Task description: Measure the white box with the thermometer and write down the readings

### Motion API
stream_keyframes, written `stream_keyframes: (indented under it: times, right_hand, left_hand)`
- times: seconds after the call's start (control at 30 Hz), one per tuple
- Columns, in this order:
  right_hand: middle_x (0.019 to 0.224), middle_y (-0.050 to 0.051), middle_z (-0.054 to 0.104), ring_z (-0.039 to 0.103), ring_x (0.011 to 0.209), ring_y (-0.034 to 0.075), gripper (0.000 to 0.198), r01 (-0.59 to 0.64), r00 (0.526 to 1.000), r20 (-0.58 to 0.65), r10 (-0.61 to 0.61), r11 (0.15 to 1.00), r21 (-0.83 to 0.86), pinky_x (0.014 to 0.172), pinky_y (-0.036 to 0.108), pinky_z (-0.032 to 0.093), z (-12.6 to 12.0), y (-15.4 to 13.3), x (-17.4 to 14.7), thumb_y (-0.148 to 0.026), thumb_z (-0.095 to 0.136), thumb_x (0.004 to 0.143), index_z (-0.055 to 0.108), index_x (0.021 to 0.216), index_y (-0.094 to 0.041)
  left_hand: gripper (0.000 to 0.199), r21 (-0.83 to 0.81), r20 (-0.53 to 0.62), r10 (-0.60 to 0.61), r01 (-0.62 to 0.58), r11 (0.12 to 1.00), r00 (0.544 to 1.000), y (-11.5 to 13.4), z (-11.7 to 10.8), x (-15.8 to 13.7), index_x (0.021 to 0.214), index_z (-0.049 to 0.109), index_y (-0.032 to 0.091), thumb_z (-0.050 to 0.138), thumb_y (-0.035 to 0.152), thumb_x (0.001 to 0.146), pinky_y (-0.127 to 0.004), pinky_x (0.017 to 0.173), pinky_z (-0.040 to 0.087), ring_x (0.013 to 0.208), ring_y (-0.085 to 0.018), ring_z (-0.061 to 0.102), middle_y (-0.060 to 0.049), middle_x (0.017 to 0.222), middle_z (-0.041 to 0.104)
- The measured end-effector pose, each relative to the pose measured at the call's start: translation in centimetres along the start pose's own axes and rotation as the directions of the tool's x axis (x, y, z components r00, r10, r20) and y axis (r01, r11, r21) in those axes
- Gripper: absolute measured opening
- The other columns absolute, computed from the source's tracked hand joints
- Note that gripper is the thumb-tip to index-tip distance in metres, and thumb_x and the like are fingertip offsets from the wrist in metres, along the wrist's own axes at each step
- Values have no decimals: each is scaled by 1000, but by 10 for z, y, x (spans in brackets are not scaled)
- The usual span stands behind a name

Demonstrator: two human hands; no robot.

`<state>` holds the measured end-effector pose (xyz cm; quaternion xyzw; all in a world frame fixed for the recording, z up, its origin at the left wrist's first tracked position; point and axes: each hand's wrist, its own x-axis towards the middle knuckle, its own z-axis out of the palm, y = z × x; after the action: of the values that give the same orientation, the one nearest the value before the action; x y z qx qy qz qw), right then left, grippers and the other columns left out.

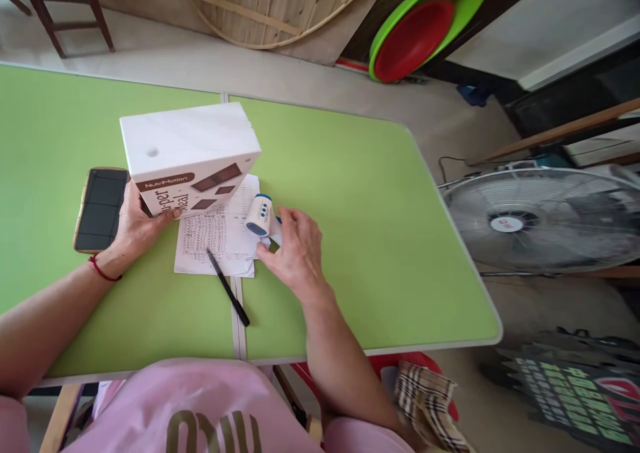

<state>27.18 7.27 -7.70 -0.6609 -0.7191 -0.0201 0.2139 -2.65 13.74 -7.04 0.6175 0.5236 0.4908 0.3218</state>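
The left hand [137, 225] is bracing a NutriMotion box [200, 156] above the far-left part of some papers [213, 239] on a table [375, 239], a phone [103, 207] lying to its left. By the right hand [297, 253], an infrared thermometer [259, 214] is overlapping the papers' right side. A pen [227, 286] is stretching from the papers toward the near edge. Behind, basins [415, 39] are standing beyond the table; a fan [505, 223] is standing off its right end.

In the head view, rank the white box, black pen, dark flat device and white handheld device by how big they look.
1. White box
2. Dark flat device
3. White handheld device, partly hidden by the right hand
4. Black pen, long but thin
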Motion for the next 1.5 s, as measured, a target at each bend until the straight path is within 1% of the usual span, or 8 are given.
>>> stream_keyframes:
  times: [0.17, 0.3, 0.37, 0.43, 0.53, 0.67, 0.8, 1.5]
  right_hand:
    - [103, 19, 69, 64, 95, 33, 47, -162, 951, 258, 169, 986, -50, 82, 50, 54, -4, 18, 6, -36, 63, 83, 62, 124, -11]
    - [98, 12, 70, 65, 85, 26, 43, -210, 974, 6, 226, 893, 397, 70, 41, 57, -14, 5, 3, -45, 64, 80, 62, 114, -18]
    - [92, 7, 69, 64, 78, 22, 42, -106, 971, -83, 223, 720, 685, 67, 38, 57, -22, -10, -3, -48, 66, 80, 60, 113, -22]
    - [84, 4, 68, 64, 73, 20, 42, -49, 992, -12, 128, 467, 883, 66, 37, 58, -29, -27, -13, -46, 69, 78, 61, 113, -25]
    - [79, 3, 67, 63, 69, 19, 39, -241, 964, 260, -64, 208, 948, 66, 38, 57, -30, -51, -29, -40, 74, 73, 65, 107, -24]
    - [65, -1, 58, 52, 60, 15, 23, -435, 895, 445, -29, 164, 885, 59, 33, 49, -17, -68, -38, -40, 75, 65, 64, 75, -22]
    - [62, -2, 55, 47, 58, 13, 29, -507, 862, 506, 34, 106, 856, 58, 31, 46, -7, -73, -34, -43, 78, 62, 61, 69, -21]
    - [65, -1, 57, 49, 59, 13, 44, -492, 866, 498, -44, 101, 865, 56, 31, 43, -14, -74, -30, -60, 79, 67, 59, 73, -21]
  left_hand:
    - [66, -5, -42, 50, -50, 999, 998, 13, -3, -3, 118, 62, 18, 85, 61, 73, -45, 88, 57, 103, -32, 68, -10, 112, 70]
    - [58, -58, 11, 14, -13, 998, 1000, 21, -1, -9, 110, 65, 17, 79, 64, 79, -39, 75, 57, 92, -29, 70, -10, 104, 73]
    - [60, -54, 52, -52, 55, 997, 997, 24, 2, -12, 104, 67, 16, 77, 69, 77, -39, 68, 57, 87, -30, 71, -11, 100, 73]
    - [64, -38, 76, -108, 111, 993, 991, 27, 4, -14, 103, 67, 16, 79, 72, 72, -40, 66, 57, 86, -31, 70, -12, 98, 73]
    - [67, -32, 115, -138, 143, 989, 984, 31, 5, -15, 104, 65, 17, 82, 71, 69, -39, 65, 58, 85, -30, 70, -12, 98, 74]
    - [65, 40, 154, -162, 157, 987, 975, 34, 3, -13, 101, 65, 18, 79, 73, 70, -39, 62, 56, 80, -29, 69, -11, 94, 74]
    - [65, 51, 170, -131, 124, 991, 977, 32, 2, -11, 98, 65, 18, 78, 75, 70, -40, 57, 55, 75, -29, 68, -10, 90, 73]
    - [64, 112, 197, -79, 58, 992, 977, 29, 1, -11, 99, 63, 19, 73, 77, 74, -42, 59, 54, 76, -31, 67, -11, 91, 72]
